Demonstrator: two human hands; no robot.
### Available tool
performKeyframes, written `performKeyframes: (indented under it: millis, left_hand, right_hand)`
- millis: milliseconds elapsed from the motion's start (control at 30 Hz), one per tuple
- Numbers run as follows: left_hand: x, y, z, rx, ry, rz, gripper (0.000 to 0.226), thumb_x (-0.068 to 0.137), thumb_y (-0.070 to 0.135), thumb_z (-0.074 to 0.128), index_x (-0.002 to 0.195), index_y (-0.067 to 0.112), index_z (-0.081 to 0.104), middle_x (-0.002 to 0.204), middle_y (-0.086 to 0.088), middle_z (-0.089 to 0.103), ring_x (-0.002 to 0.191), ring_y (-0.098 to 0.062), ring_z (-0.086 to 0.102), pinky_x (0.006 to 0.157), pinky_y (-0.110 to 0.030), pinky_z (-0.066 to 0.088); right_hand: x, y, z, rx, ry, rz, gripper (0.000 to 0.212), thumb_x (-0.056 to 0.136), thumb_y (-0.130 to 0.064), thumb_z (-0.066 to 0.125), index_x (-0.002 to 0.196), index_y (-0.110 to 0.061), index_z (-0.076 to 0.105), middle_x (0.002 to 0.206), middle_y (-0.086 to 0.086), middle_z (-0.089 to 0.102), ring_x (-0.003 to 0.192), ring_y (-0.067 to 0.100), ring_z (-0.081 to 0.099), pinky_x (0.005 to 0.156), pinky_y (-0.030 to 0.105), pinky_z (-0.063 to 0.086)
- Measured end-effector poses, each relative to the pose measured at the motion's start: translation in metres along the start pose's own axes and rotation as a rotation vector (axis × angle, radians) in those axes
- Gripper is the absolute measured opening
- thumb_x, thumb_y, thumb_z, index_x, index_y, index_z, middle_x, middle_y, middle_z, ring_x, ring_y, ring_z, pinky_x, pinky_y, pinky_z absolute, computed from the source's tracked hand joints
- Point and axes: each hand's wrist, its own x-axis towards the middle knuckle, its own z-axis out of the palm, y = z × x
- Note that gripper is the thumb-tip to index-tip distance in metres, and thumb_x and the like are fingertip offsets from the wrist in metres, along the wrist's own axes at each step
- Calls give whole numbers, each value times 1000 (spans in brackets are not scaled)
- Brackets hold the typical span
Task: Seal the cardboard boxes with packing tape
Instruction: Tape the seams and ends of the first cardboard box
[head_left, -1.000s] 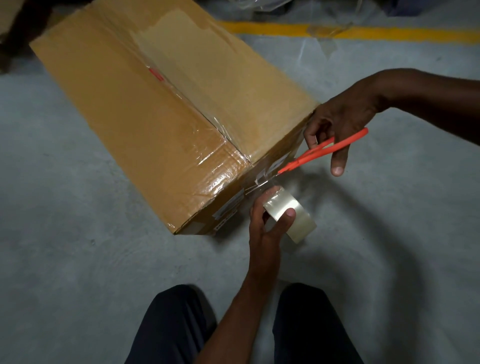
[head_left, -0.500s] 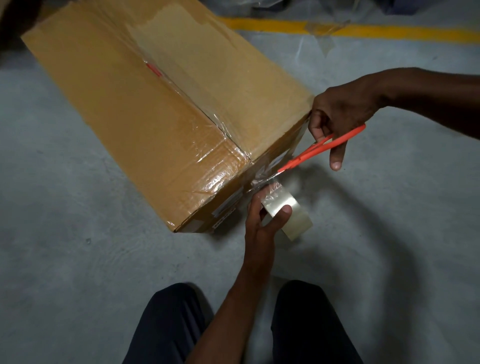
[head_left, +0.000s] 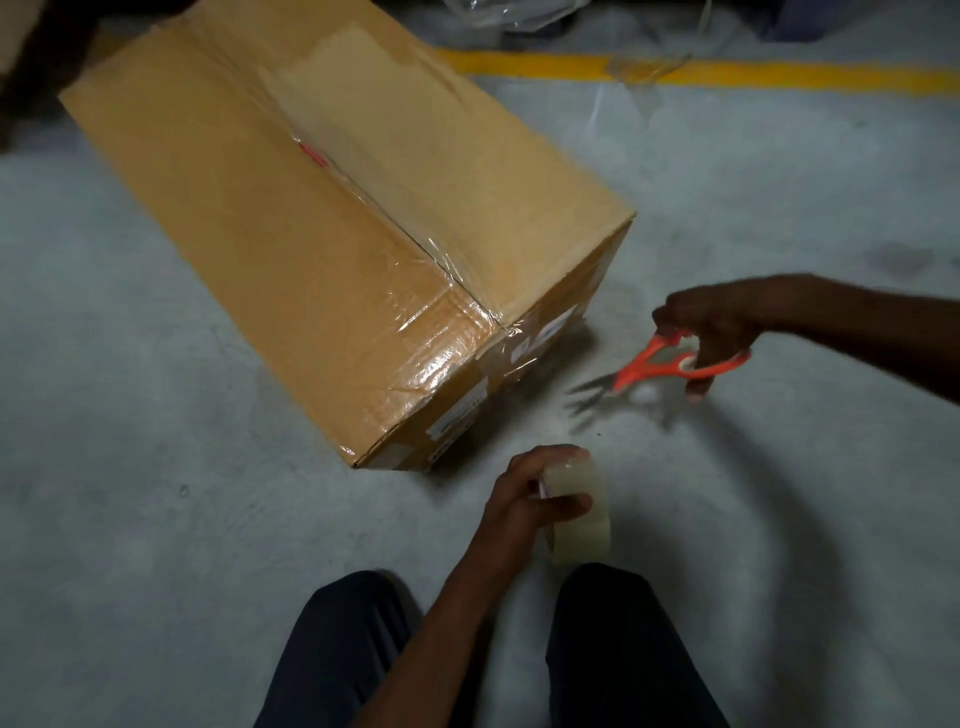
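- Cardboard box (head_left: 322, 218), brown, glossy wrinkled tape along its seam, beyond both hands.
- Left hand (head_left: 524, 499) grips clear tape roll (head_left: 579, 512).
- Right hand (head_left: 717, 325) holds orange-handled scissors (head_left: 660, 366), blades parted.

A long brown cardboard box (head_left: 332, 244) lies on the grey floor (head_left: 130, 519), its top seam covered with clear tape, while a clear tape roll (head_left: 579, 512) sits upright near its taped end.

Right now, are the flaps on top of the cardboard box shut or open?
Shut. Both top flaps of the cardboard box lie flat and meet at the centre seam, with clear tape running along it and down over the near end.
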Motion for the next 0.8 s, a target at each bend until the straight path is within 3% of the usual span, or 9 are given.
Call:
performKeyframes:
  millis: [67,167,267,333,433,500,567,667,800]
  left_hand:
    - [-8,12,1,-54,-57,12,49,79,9,80,124,26,72,132,-6,65,114,-12,66,85,-27,56]
    - [-19,39,4,-54,-97,80,54,73,27,83,126,30,71,132,1,67,120,-18,65,100,-39,54]
    - [-27,63,5,-60,-115,138,55,72,33,81,126,29,70,132,1,67,122,-19,63,105,-43,49]
    - [-32,72,3,-89,-124,176,53,76,27,78,127,23,69,132,-5,66,121,-22,63,101,-39,51]
    - [-40,74,-5,-161,-111,191,51,76,20,77,127,21,69,129,-9,68,120,-27,64,97,-36,51]
    - [-48,71,-12,-195,-94,157,62,72,25,79,133,17,66,130,-13,68,122,-33,63,97,-38,51]
    - [-56,70,-20,-236,-90,155,66,68,25,80,132,16,66,126,-12,71,119,-31,65,93,-34,52]
    - [-71,80,-30,-268,-96,216,52,67,25,77,119,26,75,121,-5,73,113,-22,68,89,-28,54]
    - [-78,107,-38,-270,-87,303,58,71,25,73,128,14,66,126,-7,70,118,-28,64,93,-33,53]
  right_hand:
    - [-23,-55,36,-90,-54,68,85,72,-55,85,138,-17,48,135,9,48,126,26,52,98,32,47]
    - [-30,-68,77,-66,56,57,77,80,-45,79,145,-19,46,147,6,44,134,24,45,103,33,45]
    - [-42,-88,50,-14,230,62,27,86,-30,72,113,-22,69,120,4,67,115,25,64,91,36,54]
    - [-70,-112,14,352,506,-77,4,82,-22,76,80,-24,73,87,-2,74,91,22,72,79,35,57]
    - [-116,-143,-43,990,577,-501,9,86,1,74,91,-6,79,89,3,79,88,21,75,84,30,59]
    - [-117,-166,-57,1102,500,-667,24,89,14,65,109,5,74,103,14,78,99,26,75,92,31,59]
    - [-100,-183,-55,1170,515,-672,30,87,18,63,115,8,71,107,19,76,102,28,75,92,34,59]
    - [-85,-192,-43,1326,641,-659,17,84,8,72,101,5,74,98,20,77,93,29,76,87,32,60]
    - [-75,-208,-11,1395,816,-580,19,82,-10,65,80,8,71,78,14,74,75,18,70,74,26,53]
